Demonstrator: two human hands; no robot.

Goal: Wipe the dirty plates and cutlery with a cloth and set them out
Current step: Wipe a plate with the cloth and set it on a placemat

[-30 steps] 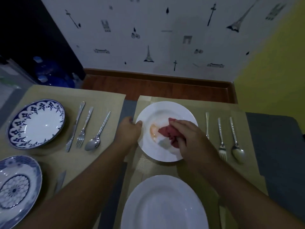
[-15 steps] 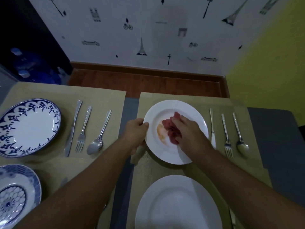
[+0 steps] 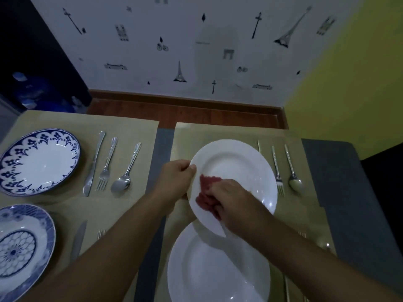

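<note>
A white plate (image 3: 237, 168) lies on the right beige placemat (image 3: 218, 132), tilted so its near edge overlaps a second white plate (image 3: 218, 271). My left hand (image 3: 174, 182) grips the tilted plate's left rim. My right hand (image 3: 231, 199) holds a crumpled red cloth (image 3: 206, 190) against the plate's lower left. No stain shows on the visible surface. To the right of the plate lie a knife (image 3: 258, 146), mostly hidden, a fork (image 3: 277, 168) and a spoon (image 3: 293, 171).
On the left placemat (image 3: 135, 127) sit a blue-rimmed plate (image 3: 39, 161), a knife (image 3: 93, 164), a fork (image 3: 106, 164) and a spoon (image 3: 125, 171). A blue patterned plate (image 3: 21, 249) with a knife (image 3: 78, 238) lies at the near left. The wall stands close behind the table.
The cloth has moved from the plate's centre to its lower left, over where the orange smear was. The plate's left side has lifted and its near edge now overlaps the nearer plate.
</note>
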